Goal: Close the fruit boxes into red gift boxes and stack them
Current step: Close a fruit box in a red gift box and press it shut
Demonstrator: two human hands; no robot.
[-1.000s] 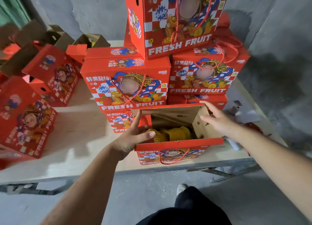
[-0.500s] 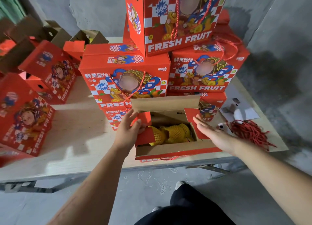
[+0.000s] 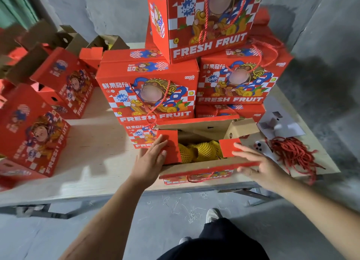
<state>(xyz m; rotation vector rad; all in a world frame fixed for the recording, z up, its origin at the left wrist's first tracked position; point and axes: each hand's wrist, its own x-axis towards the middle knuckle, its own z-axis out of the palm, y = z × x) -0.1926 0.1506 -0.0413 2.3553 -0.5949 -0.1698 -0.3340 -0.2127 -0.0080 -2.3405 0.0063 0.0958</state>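
Box: open red gift box (image 3: 206, 171) at the table's near edge, about 6 o'clock from the stack; its top is not closed.
Flaps: left side flap (image 3: 171, 145) folded partway inward; right side flap (image 3: 229, 146) likewise; rear flap (image 3: 194, 126) stands up, brown inside showing; front flap (image 3: 210, 165) leans out toward the person.
Fruit: yellow fruit in foam netting (image 3: 200, 152) shows between the two side flaps.
Left hand: left hand (image 3: 151, 161) lies flat on the left side flap from 9 o'clock, fingers straight and close together, pressing the flap.
Right hand: right hand (image 3: 261, 166) at the box's 3 o'clock, blurred; fingers straight and slightly spread, tips touching the right side flap, thumb near the front flap.
Stack: closed boxes (image 3: 148, 92) piled at 12 o'clock behind the open one, rope handles hanging down their fronts; one more (image 3: 204, 19) perched on top.
Other boxes: unclosed boxes (image 3: 64, 80) with flaps up at 9 to 10 o'clock.
Rope: heap of red cord (image 3: 292, 154) on the table at 3 o'clock, apart from the open box.
Table: pale wooden top (image 3: 93, 162) on a metal frame.
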